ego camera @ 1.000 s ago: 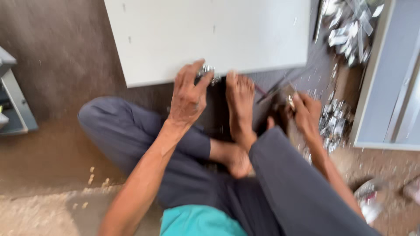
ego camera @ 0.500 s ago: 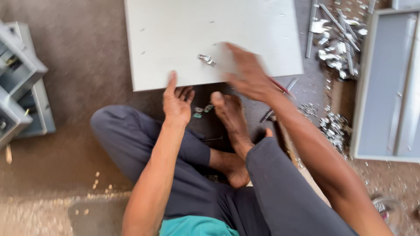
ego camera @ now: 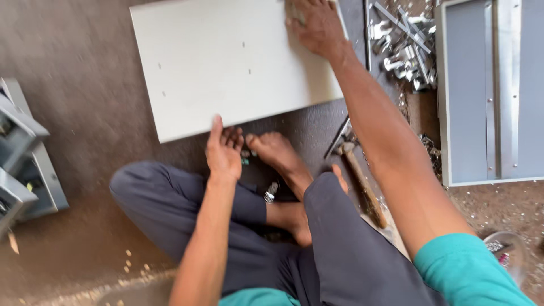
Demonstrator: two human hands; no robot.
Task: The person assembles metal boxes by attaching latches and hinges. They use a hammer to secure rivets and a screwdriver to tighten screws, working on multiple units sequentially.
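The person sits cross-legged on a brown floor (ego camera: 79, 62), bare feet forward. A white panel (ego camera: 232, 62) lies flat on the floor ahead of the legs, small holes dotted across its face.

The hands are well apart. The right hand (ego camera: 316, 25) is stretched out, fingers spread flat on the far right part of the panel; it grips nothing. The left hand (ego camera: 224, 150) rests with fingers extended at the panel's near edge, thumb touching that edge. Whether it holds anything cannot be told. Small metal bits (ego camera: 245, 153) lie just beside its fingertips, by the foot (ego camera: 280, 156).

A hammer (ego camera: 362, 181) with a wooden handle lies on the floor under the right forearm, head towards the panel. Beyond it, to the right of the right hand, is a heap of metal fittings (ego camera: 405, 48). Further right lies a grey panel (ego camera: 490, 93) with a metal rail along it. Well left of the left hand stand grey metal boxes (ego camera: 25, 164). Sawdust (ego camera: 133, 266) litters the floor near the left knee.
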